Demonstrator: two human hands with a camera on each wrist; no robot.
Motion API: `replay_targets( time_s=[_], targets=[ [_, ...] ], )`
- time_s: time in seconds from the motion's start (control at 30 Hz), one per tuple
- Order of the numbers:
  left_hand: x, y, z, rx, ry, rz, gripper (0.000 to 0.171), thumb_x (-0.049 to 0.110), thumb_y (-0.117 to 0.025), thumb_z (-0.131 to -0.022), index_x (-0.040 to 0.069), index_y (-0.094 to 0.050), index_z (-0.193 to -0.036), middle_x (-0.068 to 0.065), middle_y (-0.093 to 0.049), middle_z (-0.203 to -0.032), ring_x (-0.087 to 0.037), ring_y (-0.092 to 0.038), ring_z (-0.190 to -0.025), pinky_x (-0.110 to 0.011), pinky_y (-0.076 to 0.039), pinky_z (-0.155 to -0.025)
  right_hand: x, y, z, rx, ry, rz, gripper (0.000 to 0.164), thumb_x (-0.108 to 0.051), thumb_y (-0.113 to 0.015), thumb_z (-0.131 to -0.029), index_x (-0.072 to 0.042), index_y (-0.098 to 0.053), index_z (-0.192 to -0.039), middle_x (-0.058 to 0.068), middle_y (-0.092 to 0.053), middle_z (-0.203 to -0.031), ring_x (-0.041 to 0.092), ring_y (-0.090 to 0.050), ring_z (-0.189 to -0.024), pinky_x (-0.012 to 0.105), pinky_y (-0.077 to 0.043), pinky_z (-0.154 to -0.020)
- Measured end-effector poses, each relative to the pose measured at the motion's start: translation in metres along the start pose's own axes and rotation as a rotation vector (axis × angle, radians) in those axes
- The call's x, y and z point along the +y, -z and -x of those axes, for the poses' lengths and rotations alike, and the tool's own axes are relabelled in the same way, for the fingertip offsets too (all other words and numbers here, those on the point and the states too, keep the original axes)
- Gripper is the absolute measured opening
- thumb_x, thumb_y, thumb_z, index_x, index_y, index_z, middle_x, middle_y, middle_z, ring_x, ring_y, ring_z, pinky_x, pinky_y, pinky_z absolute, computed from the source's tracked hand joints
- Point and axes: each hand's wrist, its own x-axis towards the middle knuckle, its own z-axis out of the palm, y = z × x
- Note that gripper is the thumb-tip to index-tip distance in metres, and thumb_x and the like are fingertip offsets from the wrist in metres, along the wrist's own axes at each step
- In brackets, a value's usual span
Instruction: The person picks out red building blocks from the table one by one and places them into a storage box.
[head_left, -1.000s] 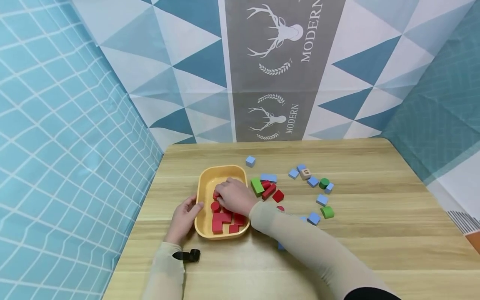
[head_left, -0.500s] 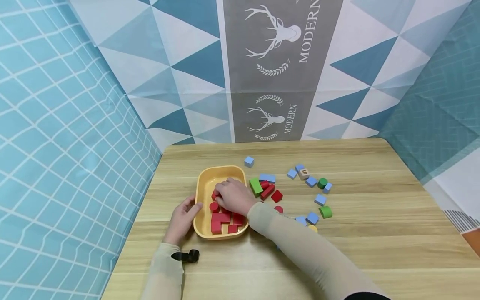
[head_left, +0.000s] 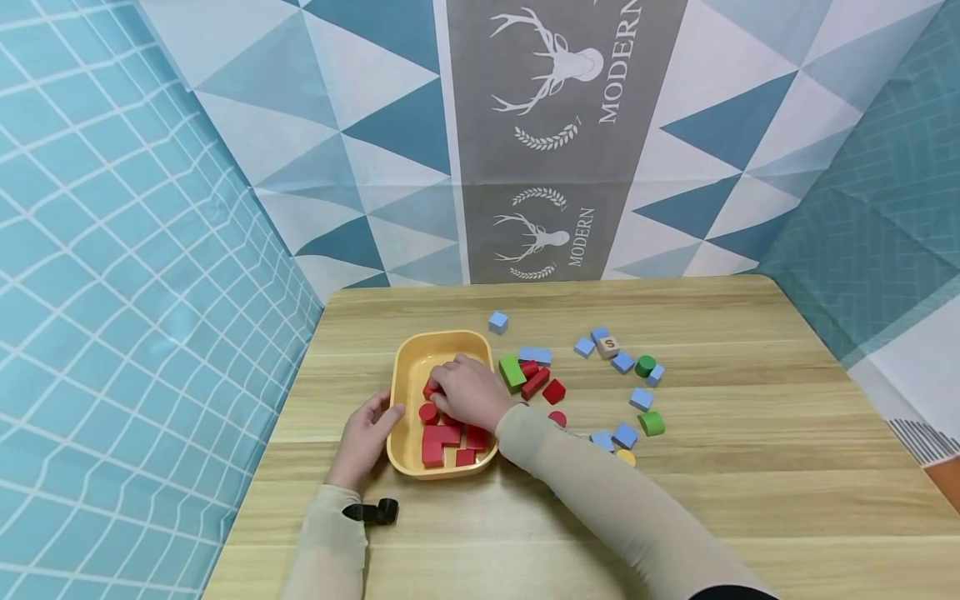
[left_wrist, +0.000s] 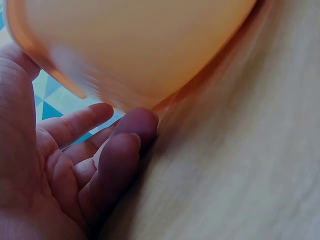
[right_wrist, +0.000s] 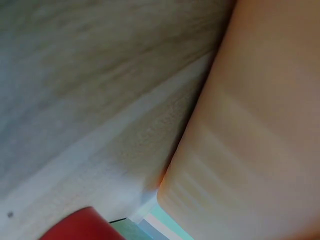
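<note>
A shallow yellow plastic tray (head_left: 414, 465) stands on the wooden table, with several red toy blocks (head_left: 432, 452) inside it. My left hand (head_left: 365, 433) grips its left side, thumb over the rim and fingers against the outer wall. The left wrist view shows those fingers (left_wrist: 127, 155) beside the tray wall (left_wrist: 140, 45). Inside the tray, my right hand (head_left: 472, 393) bends its fingers down and pinches a small red block (head_left: 429, 390), its fingertips partly hidden. The right wrist view shows only the tray's outer wall (right_wrist: 250, 125) and a red block (right_wrist: 85, 227) on the table.
Right of the tray lie a green block (head_left: 512, 373), a long red block (head_left: 536, 383) and a red cube (head_left: 554, 392). Farther right are several blue blocks (head_left: 641, 399), a green cylinder (head_left: 645, 366), a wooden letter cube (head_left: 608, 347) and a yellow round piece (head_left: 626, 457).
Both hands and the tray stay nearly in place. The view shifts slightly, and the right sleeve uncovers a yellow round piece and more of a blue block.
</note>
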Motion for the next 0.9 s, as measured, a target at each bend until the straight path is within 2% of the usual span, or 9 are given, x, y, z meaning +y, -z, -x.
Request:
replay_targets(
  time_s=[0.17,0.23,0.63,0.9],
  targets=[
    [-0.021,0.003,-0.011,0.000,0.011,0.030,0.055,0.026,-0.060,-0.100,0.001,-0.043,-0.146,-0.018,-0.049,-0.141,-0.022,-0.054,-0.115,-0.039,-0.052,-0.093,-0.001,0.000,0.001,-0.010,-0.003,0.001,0.014,-0.039,-0.065,-0.093,-0.026,-0.065,-0.095,-0.011,-0.061,-0.089,0.011,-0.043,-0.083,0.029,-0.048,-0.078],
    [-0.025,0.003,-0.012,0.003,0.011,0.029,0.056,0.028,-0.061,-0.100,0.002,-0.044,-0.146,-0.017,-0.050,-0.141,-0.022,-0.054,-0.114,-0.037,-0.053,-0.092,-0.001,0.000,0.001,-0.015,-0.006,0.003,0.014,-0.040,-0.065,-0.093,-0.026,-0.065,-0.096,-0.011,-0.062,-0.090,0.010,-0.043,-0.083,0.029,-0.048,-0.078],
    [-0.028,0.002,-0.015,0.020,-0.007,0.010,0.054,0.031,-0.061,-0.099,0.006,-0.047,-0.145,-0.012,-0.051,-0.140,-0.019,-0.058,-0.109,-0.030,-0.056,-0.086,0.004,-0.002,0.000,0.022,0.002,0.005,0.018,-0.041,-0.064,-0.094,-0.023,-0.066,-0.096,-0.008,-0.061,-0.094,0.010,-0.044,-0.082,0.029,-0.049,-0.078],
    [-0.028,0.002,-0.014,0.013,-0.020,0.007,0.055,0.033,-0.061,-0.099,0.005,-0.047,-0.145,-0.014,-0.051,-0.140,-0.022,-0.058,-0.109,-0.031,-0.056,-0.085,0.002,0.000,0.003,0.030,-0.012,-0.006,0.029,-0.050,-0.060,-0.095,-0.022,-0.065,-0.099,-0.008,-0.058,-0.091,0.011,-0.044,-0.082,0.029,-0.048,-0.079]
  ],
)
